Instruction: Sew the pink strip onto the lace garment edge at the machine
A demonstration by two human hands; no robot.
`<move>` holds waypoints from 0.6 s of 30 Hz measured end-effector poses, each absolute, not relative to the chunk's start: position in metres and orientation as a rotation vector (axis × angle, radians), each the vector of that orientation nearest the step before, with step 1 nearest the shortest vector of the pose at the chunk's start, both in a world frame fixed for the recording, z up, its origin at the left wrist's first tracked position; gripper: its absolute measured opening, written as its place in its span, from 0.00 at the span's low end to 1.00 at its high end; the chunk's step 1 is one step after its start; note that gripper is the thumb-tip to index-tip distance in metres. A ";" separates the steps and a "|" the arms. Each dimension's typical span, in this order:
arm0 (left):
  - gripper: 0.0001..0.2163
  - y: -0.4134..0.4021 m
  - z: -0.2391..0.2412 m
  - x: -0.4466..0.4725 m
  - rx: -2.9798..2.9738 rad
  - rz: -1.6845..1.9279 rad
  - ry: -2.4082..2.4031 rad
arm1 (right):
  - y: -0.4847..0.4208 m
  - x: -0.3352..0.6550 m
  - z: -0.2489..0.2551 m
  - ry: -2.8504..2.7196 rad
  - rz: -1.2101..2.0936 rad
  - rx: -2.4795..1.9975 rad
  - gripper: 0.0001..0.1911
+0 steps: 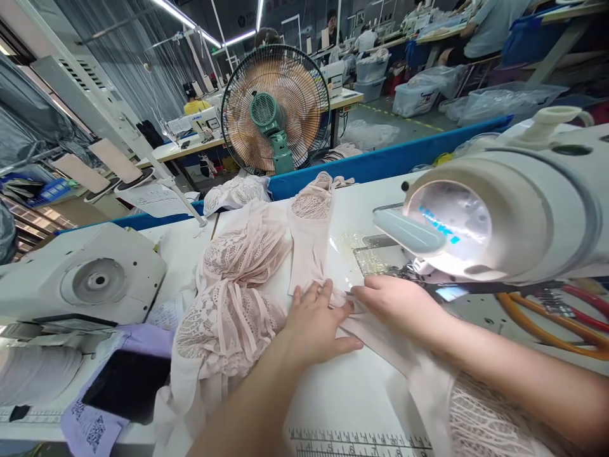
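A pale pink lace bra (309, 254) lies across the white sewing table, one cup at the back and the other at lower right. My left hand (314, 327) rests on its band, fingers spread and pressing the fabric flat. Close beside it, my right hand (399, 304) is closed at the same part of the band. A small dark tip shows at its fingertips; what it belongs to is hidden in the hand. Left of my left hand is a pile of similar lace bras (233, 279). The sewing machine head (499, 216) stands just beyond my right hand, its lamp lit.
A second machine (90, 279) stands at left, near a black phone (128, 386) on a purple bag. Orange-handled scissors (547, 324) lie at right. A printed ruler (356, 441) runs along the front edge. A green fan (276, 111) stands behind the blue-edged table; people sit farther back.
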State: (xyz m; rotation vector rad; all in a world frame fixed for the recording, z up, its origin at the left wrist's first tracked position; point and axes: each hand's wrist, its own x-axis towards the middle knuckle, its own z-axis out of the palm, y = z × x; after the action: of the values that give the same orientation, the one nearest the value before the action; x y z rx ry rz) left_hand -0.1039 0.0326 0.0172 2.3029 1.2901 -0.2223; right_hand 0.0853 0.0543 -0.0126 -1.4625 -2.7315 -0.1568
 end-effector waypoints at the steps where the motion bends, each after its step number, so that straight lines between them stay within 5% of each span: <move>1: 0.31 0.033 0.016 -0.104 2.309 -0.221 1.292 | 0.055 0.085 -0.013 -2.734 -0.156 -1.456 0.10; 18: 0.32 0.032 0.016 -0.099 2.334 -0.253 1.349 | 0.043 0.118 -0.027 -2.624 -0.233 -1.340 0.15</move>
State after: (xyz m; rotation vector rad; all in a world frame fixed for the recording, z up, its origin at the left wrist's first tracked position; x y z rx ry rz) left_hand -0.0995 0.0318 0.0161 2.3342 1.3491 -0.2529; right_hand 0.1178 0.0435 -0.0271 -1.3401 -2.6239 -0.2327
